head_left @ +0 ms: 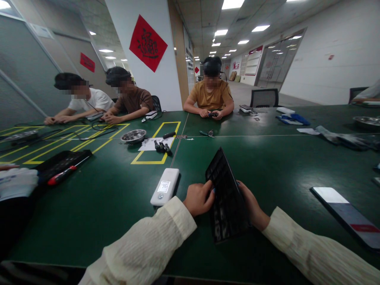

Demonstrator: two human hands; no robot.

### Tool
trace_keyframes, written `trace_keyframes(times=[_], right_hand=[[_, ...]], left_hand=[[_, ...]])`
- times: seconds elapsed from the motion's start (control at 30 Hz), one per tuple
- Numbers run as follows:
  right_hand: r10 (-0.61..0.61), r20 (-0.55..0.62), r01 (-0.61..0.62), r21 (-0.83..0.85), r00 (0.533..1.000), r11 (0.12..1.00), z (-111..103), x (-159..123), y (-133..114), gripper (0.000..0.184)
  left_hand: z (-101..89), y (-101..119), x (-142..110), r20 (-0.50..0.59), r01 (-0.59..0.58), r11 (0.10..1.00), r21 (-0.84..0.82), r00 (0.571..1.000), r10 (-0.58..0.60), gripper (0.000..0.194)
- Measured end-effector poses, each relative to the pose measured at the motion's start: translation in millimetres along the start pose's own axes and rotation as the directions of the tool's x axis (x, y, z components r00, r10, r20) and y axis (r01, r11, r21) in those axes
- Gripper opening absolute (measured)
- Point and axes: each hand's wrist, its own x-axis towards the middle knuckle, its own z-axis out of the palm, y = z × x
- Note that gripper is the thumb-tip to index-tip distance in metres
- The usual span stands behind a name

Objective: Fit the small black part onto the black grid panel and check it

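Note:
A thin black tray [228, 206] with a grid of compartments stands tilted up on edge above the green table. My right hand [252, 206] grips its right side from behind, the fingers partly hidden by the panel. At the gridded face, my left hand [200, 198] is closed, thumb and forefinger brought together against the compartments. Whatever lies between those fingertips is too small to make out. Just left of that hand lies a white power bank [165, 186] with a marked label.
A phone [348, 213] lies at the right. Farther left are a red screwdriver [62, 175], a black tray [59, 162] and a co-worker's gloved hand [18, 182]. Ahead sit a metal bowl [133, 136], black cylindrical parts [162, 146] and pliers [208, 133]. Several people work across the table.

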Motion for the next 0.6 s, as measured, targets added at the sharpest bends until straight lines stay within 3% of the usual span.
trace_keyframes(times=[0.43,0.6], right_hand=[[0.003,-0.045,-0.002,0.015,0.999,1.000,2.6,1.3,-0.4,0.032],[-0.004,-0.011,0.005,0.017,1.000,1.000,3.4,-0.7,-3.3,0.029]], left_hand=[[1.3,-2.2,1.8,-0.005,-0.048,0.995,0.088,0.999,0.048,0.031],[-0.6,-1.3,1.7,-0.008,-0.068,0.991,0.112,0.998,0.069,0.030]])
